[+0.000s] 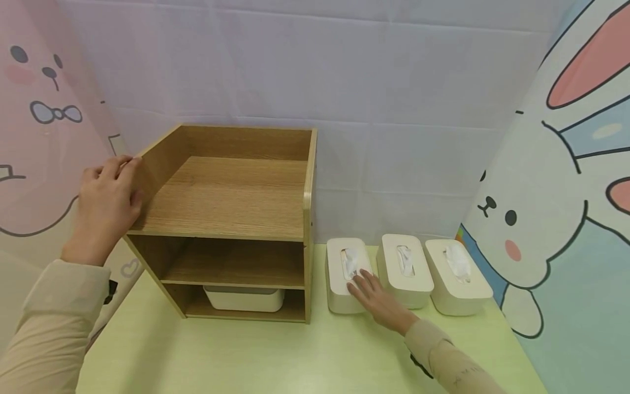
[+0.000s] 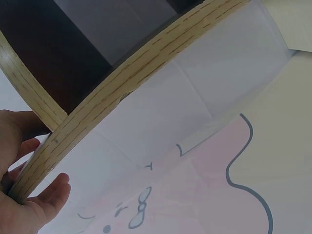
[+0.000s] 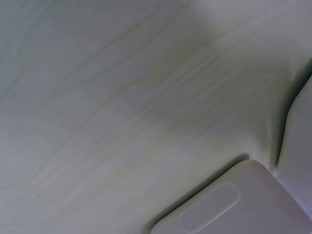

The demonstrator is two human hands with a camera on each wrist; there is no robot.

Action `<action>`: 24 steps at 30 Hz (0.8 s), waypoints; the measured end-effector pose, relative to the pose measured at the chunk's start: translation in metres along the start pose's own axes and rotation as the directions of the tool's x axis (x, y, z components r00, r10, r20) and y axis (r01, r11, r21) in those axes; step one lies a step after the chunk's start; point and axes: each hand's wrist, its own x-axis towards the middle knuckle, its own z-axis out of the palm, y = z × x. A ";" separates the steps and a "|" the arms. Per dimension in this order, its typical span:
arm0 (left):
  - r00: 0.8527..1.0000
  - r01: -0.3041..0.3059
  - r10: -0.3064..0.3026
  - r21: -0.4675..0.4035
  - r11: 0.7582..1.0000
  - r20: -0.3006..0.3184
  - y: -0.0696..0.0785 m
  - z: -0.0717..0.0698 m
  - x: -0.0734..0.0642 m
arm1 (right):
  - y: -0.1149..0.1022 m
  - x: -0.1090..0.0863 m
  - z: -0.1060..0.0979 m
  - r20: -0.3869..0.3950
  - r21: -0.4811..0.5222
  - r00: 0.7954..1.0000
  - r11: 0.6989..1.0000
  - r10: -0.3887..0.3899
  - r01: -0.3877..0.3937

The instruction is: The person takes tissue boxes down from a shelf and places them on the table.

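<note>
A wooden desk shelf with an open top tray and two lower levels stands on the table. My left hand grips the top of its left side panel; in the left wrist view that panel runs between the thumb and the other fingers. To the right of the shelf, three white tissue boxes stand side by side. The fingers of my right hand lie spread at the front right of the left tissue box, overlapping its lid. The middle tissue box is just beyond that hand.
A white bin sits in the shelf's bottom level. The right tissue box stands near the rabbit-print wall cloth. A pale cloth hangs behind the light yellow-green table. Two box sides show in the right wrist view.
</note>
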 end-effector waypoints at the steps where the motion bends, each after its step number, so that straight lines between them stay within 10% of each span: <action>1: 1.000 -0.001 0.001 0.000 1.000 -0.002 0.000 0.000 0.000 | 0.001 0.001 0.001 0.003 -0.005 1.000 1.000 0.005 -0.005; 24: 0.998 -0.032 0.031 -0.016 0.999 -0.052 -0.001 0.001 -0.001 | 0.013 0.024 0.017 0.076 -0.067 0.992 0.993 0.104 -0.099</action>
